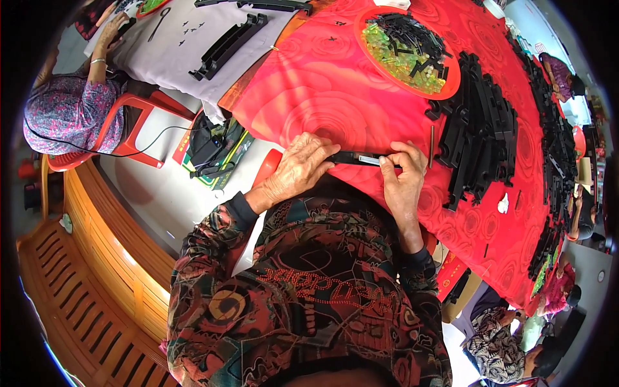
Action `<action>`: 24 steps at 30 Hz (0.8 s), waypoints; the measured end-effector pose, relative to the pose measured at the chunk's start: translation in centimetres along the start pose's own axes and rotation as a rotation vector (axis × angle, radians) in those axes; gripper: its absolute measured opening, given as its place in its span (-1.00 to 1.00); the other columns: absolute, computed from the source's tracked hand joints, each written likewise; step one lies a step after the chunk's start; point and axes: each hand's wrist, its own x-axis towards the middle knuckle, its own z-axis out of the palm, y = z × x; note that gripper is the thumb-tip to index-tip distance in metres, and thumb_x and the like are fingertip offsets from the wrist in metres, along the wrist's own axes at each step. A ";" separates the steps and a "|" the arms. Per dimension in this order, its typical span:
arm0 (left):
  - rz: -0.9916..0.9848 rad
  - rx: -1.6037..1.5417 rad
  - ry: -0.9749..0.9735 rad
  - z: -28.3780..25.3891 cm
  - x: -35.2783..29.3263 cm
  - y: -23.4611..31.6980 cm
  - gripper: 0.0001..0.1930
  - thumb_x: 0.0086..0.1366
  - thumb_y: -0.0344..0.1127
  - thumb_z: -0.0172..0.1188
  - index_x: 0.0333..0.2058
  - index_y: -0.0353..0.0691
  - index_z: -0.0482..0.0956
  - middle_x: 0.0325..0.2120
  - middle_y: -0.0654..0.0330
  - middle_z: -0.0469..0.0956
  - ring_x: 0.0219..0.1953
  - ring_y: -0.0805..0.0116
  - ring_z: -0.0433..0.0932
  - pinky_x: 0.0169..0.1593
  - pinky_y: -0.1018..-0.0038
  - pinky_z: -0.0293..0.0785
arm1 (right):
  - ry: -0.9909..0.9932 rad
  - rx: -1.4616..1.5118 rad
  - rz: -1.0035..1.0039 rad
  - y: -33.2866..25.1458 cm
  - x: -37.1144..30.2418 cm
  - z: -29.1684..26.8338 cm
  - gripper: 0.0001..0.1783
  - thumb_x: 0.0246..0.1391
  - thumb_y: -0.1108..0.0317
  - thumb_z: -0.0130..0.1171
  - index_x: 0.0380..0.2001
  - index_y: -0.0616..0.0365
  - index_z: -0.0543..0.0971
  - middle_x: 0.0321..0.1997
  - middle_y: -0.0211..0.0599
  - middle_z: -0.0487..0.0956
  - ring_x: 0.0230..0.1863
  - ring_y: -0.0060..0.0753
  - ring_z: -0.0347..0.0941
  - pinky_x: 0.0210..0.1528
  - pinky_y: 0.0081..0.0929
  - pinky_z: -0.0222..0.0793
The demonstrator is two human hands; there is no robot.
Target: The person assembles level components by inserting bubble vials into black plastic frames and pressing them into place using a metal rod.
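Note:
My left hand [300,162] grips one end of a narrow black plastic strip [347,157] at the near edge of the red tablecloth. The thumb and fingers of my right hand [403,177] pinch its other end. A pale, shiny piece [369,160] shows on the strip beside my right thumb; I cannot tell whether it is part of the strip. Right of my right hand lies a pile of long black plastic parts [477,129] with notched ends. A thin brown rod [432,147] rests between that pile and my hand.
An orange-rimmed tray [453,82] of small black and yellow-green pieces stands farther back. On the grey-white cloth [155,48] at left lies another long black part [229,46]. A person [74,113] sits there on a red chair [138,122]. Other people work along the right. A wooden bench [97,290] is at lower left.

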 end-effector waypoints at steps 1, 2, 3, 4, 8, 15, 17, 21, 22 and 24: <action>-0.001 0.002 0.000 0.0 0.0 0.0 -0.55 -0.05 -0.43 0.33 -0.10 -0.26 0.49 -0.25 0.08 0.49 -0.20 0.08 0.45 -0.11 0.28 0.39 | -0.010 0.027 0.010 0.1 0.0 0.1 -0.88 -0.14 0.47 0.28 -0.57 0.18 0.50 -0.09 -0.36 0.49 0.15 -0.13 0.22 0.16 -0.15 0.04; -0.008 -0.010 0.006 0.0 0.0 0.0 -0.55 -0.06 -0.44 0.34 -0.12 -0.27 0.49 -0.26 0.08 0.49 -0.21 0.09 0.45 -0.11 0.28 0.39 | -0.011 0.029 0.009 0.0 0.1 0.2 -0.88 -0.14 0.47 0.28 -0.57 0.18 0.50 -0.09 -0.36 0.49 0.15 -0.13 0.22 0.16 -0.15 0.04; -0.012 -0.024 0.010 0.1 -0.1 -0.1 -0.55 -0.08 -0.45 0.34 -0.13 -0.27 0.49 -0.26 0.08 0.50 -0.21 0.09 0.46 -0.12 0.29 0.40 | -0.004 0.023 0.005 -0.1 0.0 0.3 -0.88 -0.14 0.47 0.28 -0.57 0.18 0.50 -0.09 -0.38 0.50 0.16 -0.13 0.22 0.16 -0.14 0.03; -0.012 -0.023 0.009 0.1 -0.1 -0.1 -0.55 -0.08 -0.45 0.34 -0.13 -0.27 0.49 -0.26 0.08 0.50 -0.21 0.09 0.46 -0.12 0.29 0.40 | 0.002 0.018 0.001 -0.2 0.0 0.4 -0.88 -0.13 0.46 0.28 -0.57 0.18 0.50 -0.10 -0.39 0.50 0.17 -0.13 0.21 0.17 -0.12 0.02; -0.009 -0.050 -0.005 0.2 -0.3 -0.3 -0.57 -0.03 -0.43 0.30 -0.12 -0.27 0.47 -0.26 0.09 0.46 -0.17 0.11 0.43 -0.08 0.28 0.35 | 0.006 0.017 -0.002 -0.1 0.2 0.7 -0.88 -0.13 0.45 0.28 -0.58 0.17 0.51 -0.12 -0.40 0.52 0.16 -0.13 0.22 0.17 -0.11 0.01; -0.023 -0.048 0.012 0.3 -0.2 -0.1 -0.61 -0.06 -0.46 0.34 -0.18 -0.27 0.50 -0.26 0.08 0.49 -0.19 0.09 0.46 -0.10 0.29 0.39 | 0.013 0.025 -0.015 0.3 0.4 0.6 -0.88 -0.12 0.47 0.27 -0.57 0.18 0.50 -0.15 -0.37 0.53 0.10 -0.18 0.28 0.15 -0.21 0.10; -0.020 -0.048 0.007 0.3 -0.2 0.0 -0.61 -0.05 -0.46 0.33 -0.18 -0.27 0.50 -0.27 0.08 0.48 -0.19 0.09 0.46 -0.10 0.29 0.39 | 0.022 0.083 0.009 0.6 0.4 0.4 -0.88 -0.14 0.47 0.27 -0.57 0.17 0.49 -0.15 -0.36 0.51 0.10 -0.16 0.27 0.15 -0.19 0.06; -0.015 -0.043 0.007 0.2 -0.3 0.0 -0.63 -0.05 -0.47 0.33 -0.20 -0.26 0.50 -0.26 0.08 0.48 -0.18 0.10 0.46 -0.10 0.29 0.39 | 0.021 0.051 -0.010 0.5 0.4 -0.3 -0.89 -0.13 0.48 0.26 -0.56 0.17 0.49 -0.15 -0.35 0.51 0.11 -0.16 0.27 0.16 -0.21 0.06; -0.015 -0.043 0.005 0.2 -0.2 0.0 -0.63 -0.05 -0.47 0.33 -0.20 -0.26 0.50 -0.26 0.08 0.48 -0.18 0.10 0.46 -0.10 0.29 0.39 | 0.027 0.025 -0.026 0.5 0.4 -0.5 -0.89 -0.13 0.48 0.26 -0.56 0.18 0.49 -0.15 -0.35 0.51 0.11 -0.17 0.26 0.16 -0.20 0.06; -0.006 -0.038 0.003 0.2 -0.3 -0.1 -0.63 -0.04 -0.47 0.33 -0.20 -0.25 0.49 -0.26 0.08 0.48 -0.17 0.10 0.46 -0.10 0.29 0.39 | 0.029 0.021 -0.040 0.4 0.4 -0.7 -0.89 -0.13 0.48 0.26 -0.56 0.17 0.50 -0.15 -0.36 0.51 0.12 -0.17 0.26 0.17 -0.20 0.05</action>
